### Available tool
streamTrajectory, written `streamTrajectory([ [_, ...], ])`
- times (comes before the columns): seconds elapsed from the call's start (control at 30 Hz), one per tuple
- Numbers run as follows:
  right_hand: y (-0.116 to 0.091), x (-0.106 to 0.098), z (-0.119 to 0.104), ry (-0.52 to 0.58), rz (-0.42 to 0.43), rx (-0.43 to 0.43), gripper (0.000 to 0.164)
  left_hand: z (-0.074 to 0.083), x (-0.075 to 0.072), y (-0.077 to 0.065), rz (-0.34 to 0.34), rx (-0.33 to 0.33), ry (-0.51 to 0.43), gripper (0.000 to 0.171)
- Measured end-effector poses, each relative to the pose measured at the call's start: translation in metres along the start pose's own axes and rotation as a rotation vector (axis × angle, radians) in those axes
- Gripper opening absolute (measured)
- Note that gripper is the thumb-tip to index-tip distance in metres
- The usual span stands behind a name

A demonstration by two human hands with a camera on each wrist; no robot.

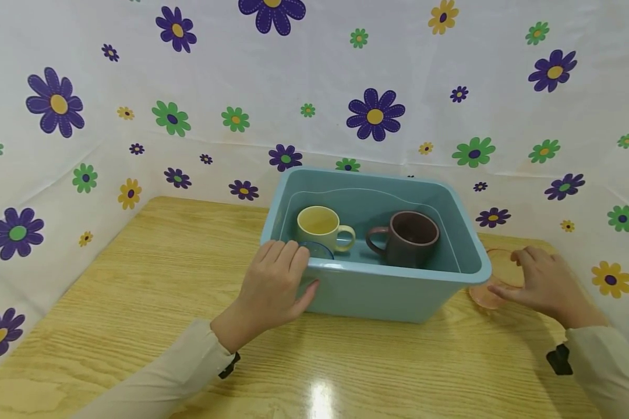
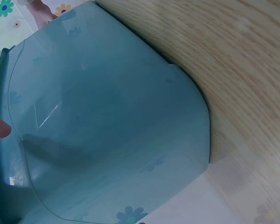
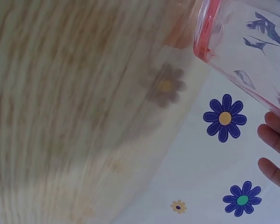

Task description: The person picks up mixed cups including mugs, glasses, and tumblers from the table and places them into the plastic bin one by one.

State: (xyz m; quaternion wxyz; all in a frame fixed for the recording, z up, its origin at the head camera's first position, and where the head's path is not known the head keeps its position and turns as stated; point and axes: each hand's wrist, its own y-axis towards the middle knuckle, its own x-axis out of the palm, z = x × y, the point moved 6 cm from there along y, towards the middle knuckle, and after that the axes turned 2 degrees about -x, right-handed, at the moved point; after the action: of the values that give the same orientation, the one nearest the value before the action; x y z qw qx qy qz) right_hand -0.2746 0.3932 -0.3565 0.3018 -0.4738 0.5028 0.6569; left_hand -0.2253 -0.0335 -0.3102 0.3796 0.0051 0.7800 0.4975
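A light-blue plastic bin stands on the table. My left hand grips its front rim near the left corner, fingers over the edge and thumb against the outer wall. Inside are a pale yellow mug, a dark brown mug and a clear glass with a blue rim, partly hidden by the front wall. To the right of the bin, my right hand holds a clear pinkish glass between thumb and fingers. The right wrist view shows this glass from the side, its thick pink base toward the wood.
Light wood tabletop extends left of and in front of the bin. A white cloth printed with flowers hangs behind the table and along both sides, close to the right hand.
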Motion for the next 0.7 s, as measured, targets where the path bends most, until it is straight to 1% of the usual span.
streamTrajectory([
  [0.3, -0.001, 0.004, -0.001, 0.089, -0.032, 0.028, 0.076, -0.001, 0.000, 0.001, -0.005, -0.003, 0.000, 0.042],
  [0.43, -0.002, 0.004, 0.000, 0.107, -0.062, 0.051, 0.081, -0.001, 0.000, 0.001, -0.008, -0.004, -0.002, 0.042],
  [0.53, -0.003, 0.003, 0.003, 0.117, -0.065, 0.063, 0.085, -0.001, 0.000, 0.001, -0.011, -0.005, -0.003, 0.042],
  [0.7, -0.008, 0.001, 0.008, 0.116, -0.081, 0.079, 0.087, 0.000, 0.001, 0.000, -0.015, -0.006, 0.001, 0.042],
])
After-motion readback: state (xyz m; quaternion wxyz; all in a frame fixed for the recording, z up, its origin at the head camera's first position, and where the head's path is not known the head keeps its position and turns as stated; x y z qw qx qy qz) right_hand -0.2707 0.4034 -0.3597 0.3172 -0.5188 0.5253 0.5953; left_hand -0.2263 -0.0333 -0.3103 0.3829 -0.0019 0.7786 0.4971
